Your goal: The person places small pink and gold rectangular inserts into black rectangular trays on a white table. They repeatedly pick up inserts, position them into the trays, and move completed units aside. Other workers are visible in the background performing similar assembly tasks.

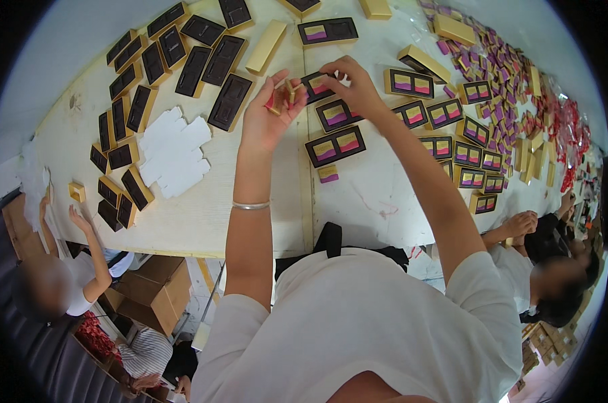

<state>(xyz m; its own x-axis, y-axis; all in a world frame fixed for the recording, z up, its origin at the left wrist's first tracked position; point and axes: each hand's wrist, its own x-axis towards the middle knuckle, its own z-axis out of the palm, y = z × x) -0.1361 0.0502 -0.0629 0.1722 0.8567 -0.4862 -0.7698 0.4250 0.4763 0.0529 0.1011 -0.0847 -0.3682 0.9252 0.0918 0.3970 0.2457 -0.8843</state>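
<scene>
My left hand [269, 121] is palm up, with fingers curled round small gold-and-pink packets [272, 104]. Just right of it, my right hand [356, 86] bends over a gold box with a black two-slot tray [311, 79]. Its thumb and fingertips come together at a pink packet [319, 85] in that tray; what lies between them is hidden. Directly below are two filled boxes, an upper box [336, 114] and a lower box [324, 163], showing purple and pink packets. One loose purple-and-gold packet [328, 174] lies under the lower one.
Several boxes with bare black trays [230, 102] stand at the left around stacked white cards [176, 151]. Filled boxes [467, 154] cluster at the right, before a heap of loose packets [502, 101]. A half-filled box [327, 31] sits farther back. Other people work at both sides.
</scene>
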